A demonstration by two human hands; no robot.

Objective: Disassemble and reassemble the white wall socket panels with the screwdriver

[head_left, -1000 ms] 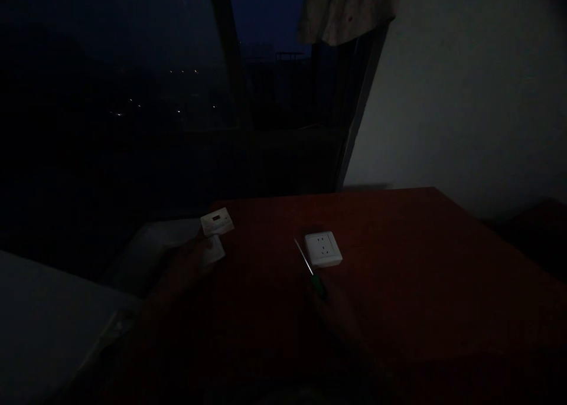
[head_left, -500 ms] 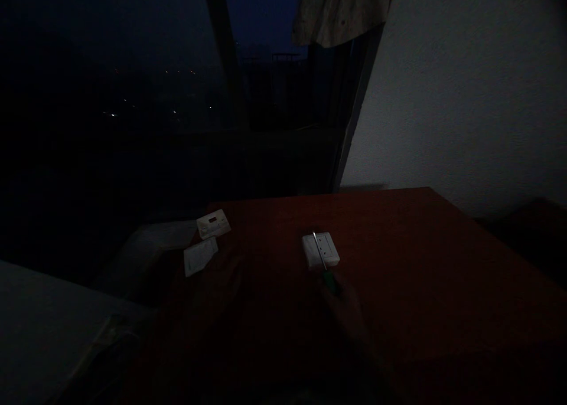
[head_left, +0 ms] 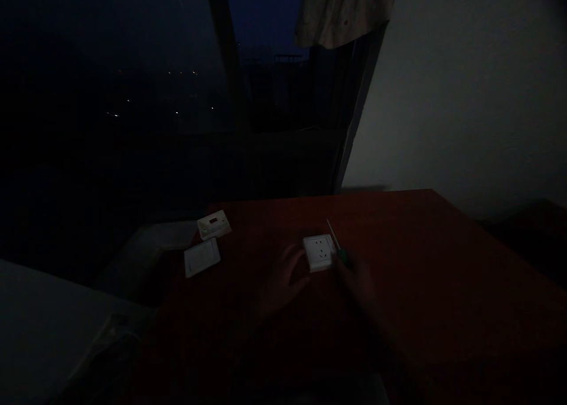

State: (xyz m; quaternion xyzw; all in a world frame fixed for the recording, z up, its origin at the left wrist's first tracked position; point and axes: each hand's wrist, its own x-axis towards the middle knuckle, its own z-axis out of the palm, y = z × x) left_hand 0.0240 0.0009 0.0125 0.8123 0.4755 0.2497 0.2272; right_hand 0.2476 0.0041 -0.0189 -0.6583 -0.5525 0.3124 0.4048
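Note:
A white wall socket (head_left: 319, 252) lies face up on the reddish-brown table (head_left: 390, 216), its plug slots showing. At its left edge is my left hand (head_left: 286, 275), fingers and thumb spread apart beside the socket; I cannot tell whether they touch it. My right hand (head_left: 357, 278) is closed round the green handle of a screwdriver (head_left: 335, 239) at the socket's right side. The metal shaft points away from me, past the socket's far right corner. Much of both hands is lost in the dark.
On the table's left edge lie a white square plate (head_left: 202, 257) and, behind it, a white frame (head_left: 214, 224) with a small cut-out. A dark window stands behind the table, with a curtain (head_left: 345, 15) above and a pale wall (head_left: 460, 98) to the right.
My left hand has moved right, from beside the white plate to the socket. The screwdriver in my right hand has shifted right, off the socket's face.

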